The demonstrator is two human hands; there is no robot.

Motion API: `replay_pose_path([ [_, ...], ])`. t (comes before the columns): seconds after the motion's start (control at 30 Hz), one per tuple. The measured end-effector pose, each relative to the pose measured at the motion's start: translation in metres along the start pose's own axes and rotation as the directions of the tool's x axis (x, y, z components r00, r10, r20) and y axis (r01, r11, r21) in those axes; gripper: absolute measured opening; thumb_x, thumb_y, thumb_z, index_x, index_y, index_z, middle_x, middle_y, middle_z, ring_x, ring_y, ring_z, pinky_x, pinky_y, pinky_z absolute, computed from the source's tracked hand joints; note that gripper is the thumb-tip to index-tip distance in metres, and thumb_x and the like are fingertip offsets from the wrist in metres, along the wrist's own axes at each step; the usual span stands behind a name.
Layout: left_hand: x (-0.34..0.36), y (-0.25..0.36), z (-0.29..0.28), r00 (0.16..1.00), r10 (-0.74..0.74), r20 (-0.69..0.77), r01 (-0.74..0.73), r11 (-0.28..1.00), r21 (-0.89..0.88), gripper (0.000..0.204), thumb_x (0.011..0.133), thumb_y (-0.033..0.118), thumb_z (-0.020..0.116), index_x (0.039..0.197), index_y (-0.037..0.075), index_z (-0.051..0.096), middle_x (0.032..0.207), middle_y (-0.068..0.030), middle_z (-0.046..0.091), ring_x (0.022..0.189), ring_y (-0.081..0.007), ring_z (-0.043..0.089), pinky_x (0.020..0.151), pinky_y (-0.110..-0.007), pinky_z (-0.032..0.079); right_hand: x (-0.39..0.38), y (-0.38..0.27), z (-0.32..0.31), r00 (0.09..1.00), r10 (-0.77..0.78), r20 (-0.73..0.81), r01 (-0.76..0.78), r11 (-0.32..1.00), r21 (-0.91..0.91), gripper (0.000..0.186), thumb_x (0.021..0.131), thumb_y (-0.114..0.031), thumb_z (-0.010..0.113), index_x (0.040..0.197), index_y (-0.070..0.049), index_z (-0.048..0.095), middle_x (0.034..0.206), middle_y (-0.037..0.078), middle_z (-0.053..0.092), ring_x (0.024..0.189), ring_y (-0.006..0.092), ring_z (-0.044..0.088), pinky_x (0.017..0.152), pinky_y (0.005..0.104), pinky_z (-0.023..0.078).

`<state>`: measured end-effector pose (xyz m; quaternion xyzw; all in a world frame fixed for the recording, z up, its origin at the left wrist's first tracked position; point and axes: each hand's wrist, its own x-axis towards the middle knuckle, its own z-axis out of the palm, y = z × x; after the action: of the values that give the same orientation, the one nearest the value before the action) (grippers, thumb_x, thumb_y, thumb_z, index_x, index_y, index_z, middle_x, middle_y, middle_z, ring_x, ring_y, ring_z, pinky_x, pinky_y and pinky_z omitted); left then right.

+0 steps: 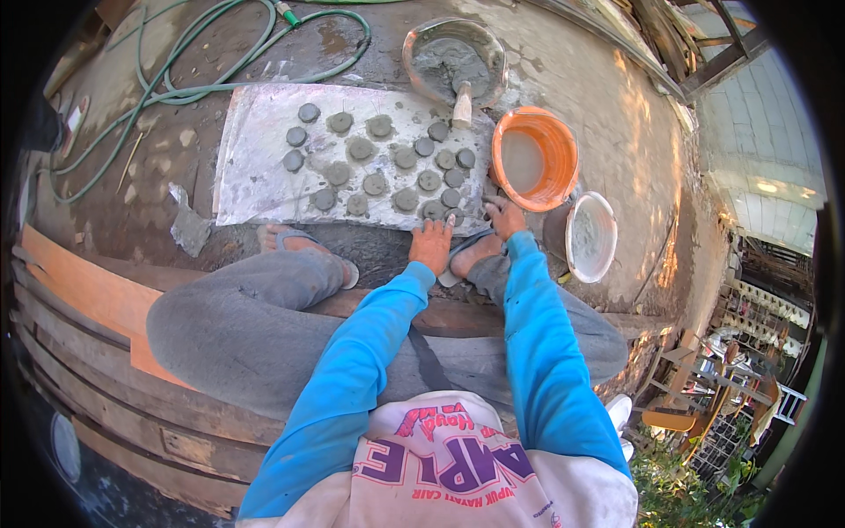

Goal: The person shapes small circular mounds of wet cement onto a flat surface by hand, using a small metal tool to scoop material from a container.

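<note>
A pale, cement-smeared board (255, 189) lies on the ground before me, with several round grey mortar discs (361, 148) and darker, smoother round pieces (297, 136) on it. My left hand (431, 245) rests at the board's near edge, fingers stretched toward the nearest discs, a whitish patch at the thumb side. Just right of it, my right hand (506, 217) is at the board's near right corner, its fingers bent together; whatever they may hold is hidden. A dark disc (451, 198) sits just beyond the hands.
A basin of wet grey mortar (449, 62) with a wooden-handled tool (462, 106) stands beyond the board. To the right are an orange bucket (563, 158) of cloudy liquid and a smaller white pail (603, 238). A green hose (185, 92) coils at far left. Wooden planks (202, 405) lie under me.
</note>
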<state>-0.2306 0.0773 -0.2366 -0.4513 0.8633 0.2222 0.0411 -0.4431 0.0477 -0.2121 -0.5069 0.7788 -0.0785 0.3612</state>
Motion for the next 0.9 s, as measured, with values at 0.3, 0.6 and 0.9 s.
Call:
replay_pose_path([
  [0.3, 0.003, 0.001, 0.006, 0.999, -0.033, 0.001, 0.032, 0.997, 0.069, 0.06, 0.086, 0.011, 0.052, 0.144, 0.009, 0.034, 0.114, -0.0083, 0.053, 0.108, -0.0263, 0.049, 0.082, -0.043, 0.044, -0.057, 0.01, 0.059, 0.983, -0.178, 0.036, 0.174, 0.869, -0.462, 0.052, 0.093, -0.021, 0.049, 0.142, -0.032, 0.037, 0.116, 0.019, 0.06, 0.102, 0.0378, 0.059, 0.084, 0.0479, 0.049],
  [0.6, 0.002, 0.001, 0.015, 0.998, -0.012, -0.069, 0.02, 0.993, 0.114, 0.06, 0.086, 0.012, 0.052, 0.144, 0.012, 0.035, 0.111, -0.0082, 0.053, 0.107, -0.0268, 0.049, 0.081, -0.043, 0.044, -0.05, 0.004, 0.068, 0.99, -0.11, 0.093, 0.142, 0.841, -0.522, 0.062, 0.088, -0.009, 0.046, 0.144, -0.032, 0.033, 0.107, 0.017, 0.062, 0.093, 0.0348, 0.063, 0.078, 0.0448, 0.051],
  [0.9, 0.01, 0.009, 0.003, 0.999, -0.042, 0.013, 0.038, 0.977, 0.208, 0.056, 0.088, 0.014, 0.05, 0.143, 0.012, 0.037, 0.11, -0.0074, 0.054, 0.106, -0.0253, 0.051, 0.078, -0.044, 0.046, -0.048, -0.006, 0.07, 0.97, -0.172, 0.171, 0.242, 0.698, -0.674, 0.058, 0.09, -0.011, 0.042, 0.146, -0.018, 0.03, 0.097, 0.015, 0.068, 0.085, 0.0301, 0.067, 0.072, 0.0404, 0.053],
])
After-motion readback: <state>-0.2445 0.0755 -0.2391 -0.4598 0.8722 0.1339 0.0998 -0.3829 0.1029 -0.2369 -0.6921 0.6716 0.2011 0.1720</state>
